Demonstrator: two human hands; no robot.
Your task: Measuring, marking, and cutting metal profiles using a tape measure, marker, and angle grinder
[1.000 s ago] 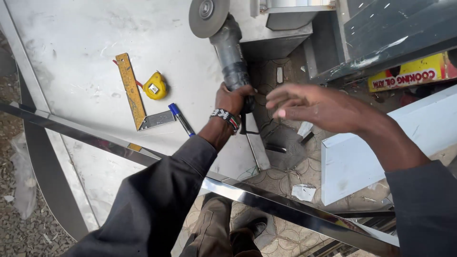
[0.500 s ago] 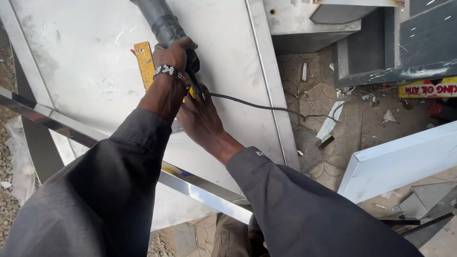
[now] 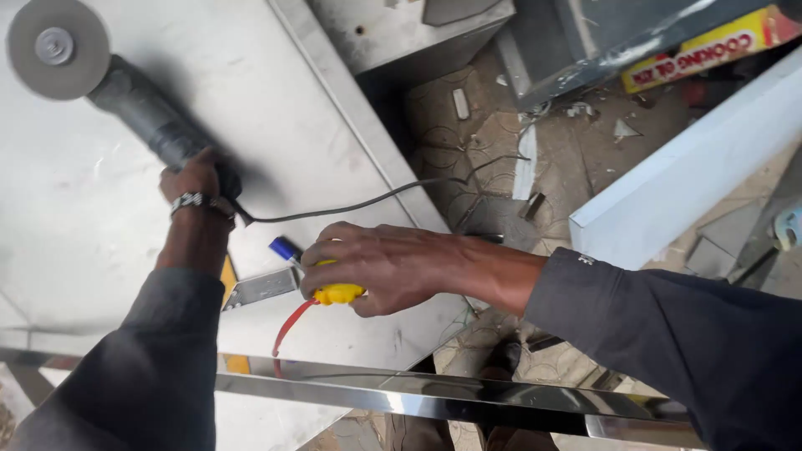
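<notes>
Angle grinder, disc up-left, left hand gripping

The left hand reaches far to the left, fingers curled shut in a grip, arm extended in a dark sleeve. The right hand lies nearer, palm down, fingers cupped closed, forearm coming from the right.

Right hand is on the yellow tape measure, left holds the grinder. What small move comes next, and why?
Probably lift the tape measure clear of the metal sheet. The right hand already wraps it, with its red strap trailing on the sheet, beside the blue marker and square. The left hand holds the grinder away, disc near the far edge.
</notes>
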